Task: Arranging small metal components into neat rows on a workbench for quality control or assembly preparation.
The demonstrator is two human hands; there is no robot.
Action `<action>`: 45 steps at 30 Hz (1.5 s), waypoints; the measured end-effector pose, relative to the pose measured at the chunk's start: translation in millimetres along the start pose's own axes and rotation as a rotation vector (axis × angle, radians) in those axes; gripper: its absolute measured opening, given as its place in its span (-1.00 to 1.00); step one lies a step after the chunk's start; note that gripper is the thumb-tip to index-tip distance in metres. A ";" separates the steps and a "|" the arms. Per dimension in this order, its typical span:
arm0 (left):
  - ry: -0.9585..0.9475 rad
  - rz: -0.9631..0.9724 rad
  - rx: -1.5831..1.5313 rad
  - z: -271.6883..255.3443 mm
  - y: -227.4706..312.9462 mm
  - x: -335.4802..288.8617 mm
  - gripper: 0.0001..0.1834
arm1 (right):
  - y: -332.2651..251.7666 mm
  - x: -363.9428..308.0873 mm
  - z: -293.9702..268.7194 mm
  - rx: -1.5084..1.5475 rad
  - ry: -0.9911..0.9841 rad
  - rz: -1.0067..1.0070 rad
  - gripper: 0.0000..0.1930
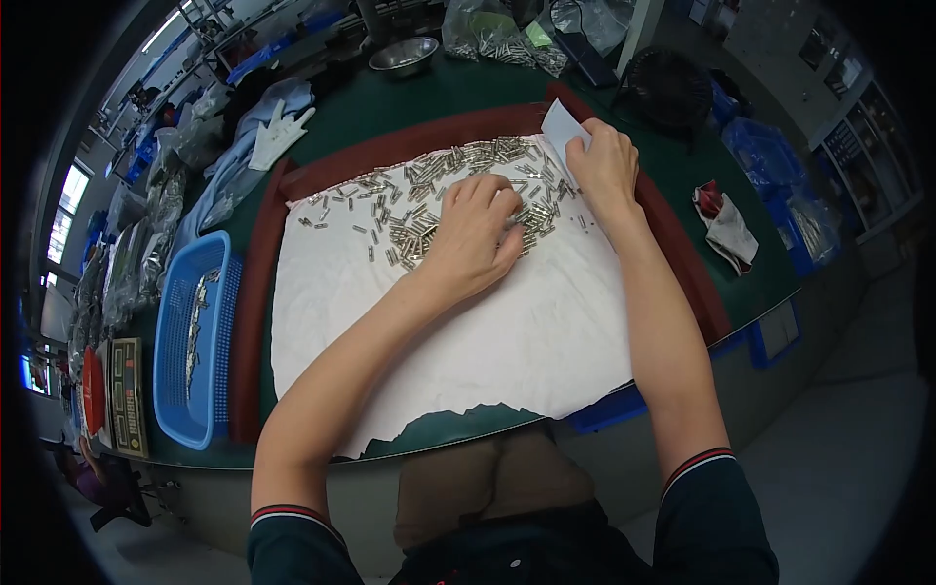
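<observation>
Many small silvery metal cylinders [478, 156] lie loose on a white cloth [468, 341], heaped toward its far side. My left hand [473, 234] rests palm down on the middle of the heap. Its fingers are bent and its thumb stands apart; whatever lies under the palm is hidden. At the far right corner of the cloth, my right hand [606, 171] grips a stiff white card [562, 129] between thumb and fingers. The card is tilted up, its lower edge close to the cylinders.
Dark red raised strips [419, 139] border the cloth on the green table [351, 107]. A blue basket [219, 322] with small metal parts stands at left. Farther back are a metal bowl [404, 55], a white glove [280, 135] and plastic bags [483, 34]. A crumpled cloth [726, 229] lies at right.
</observation>
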State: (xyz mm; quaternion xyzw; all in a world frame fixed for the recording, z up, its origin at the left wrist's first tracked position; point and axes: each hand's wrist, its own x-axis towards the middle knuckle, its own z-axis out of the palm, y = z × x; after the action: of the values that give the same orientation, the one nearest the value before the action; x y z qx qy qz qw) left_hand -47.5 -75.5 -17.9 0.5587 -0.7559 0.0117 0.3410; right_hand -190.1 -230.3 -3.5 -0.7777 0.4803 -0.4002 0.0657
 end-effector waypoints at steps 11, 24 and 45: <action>0.080 -0.106 0.076 66.8 -8.9 68.3 -0.76 | -6.2 0.4 5.3 0.133 0.249 -0.088 -0.79; 0.113 -0.007 0.054 43.2 -10.6 50.0 -0.87 | -4.8 4.1 0.8 0.186 0.346 -0.109 -0.84; 0.032 -0.005 -0.024 41.8 16.1 44.9 -0.89 | -5.4 0.6 10.1 0.237 0.413 -0.142 -0.89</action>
State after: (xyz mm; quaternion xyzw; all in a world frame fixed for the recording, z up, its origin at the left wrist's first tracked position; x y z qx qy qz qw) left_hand -88.6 -123.6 -20.3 0.5562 -0.7490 0.0106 0.3599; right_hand -179.4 -230.7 -7.3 -0.6982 0.3774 -0.6077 0.0285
